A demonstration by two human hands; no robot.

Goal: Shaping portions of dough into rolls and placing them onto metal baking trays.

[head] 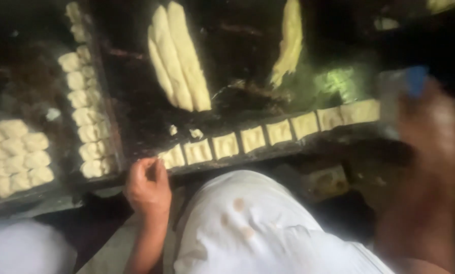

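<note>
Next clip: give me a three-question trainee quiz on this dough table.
1. True or false: the left hand is at the near end of the row of cut dough squares.
2. Which lies farther from the person: A) the long dough strips, or B) the row of cut dough squares?
3. What does the blurred right hand hold?

Key
1. True; its fingertips are at the end square.
2. A.
3. A flat scraper-like tool with a blue part; blur hides the details.
</note>
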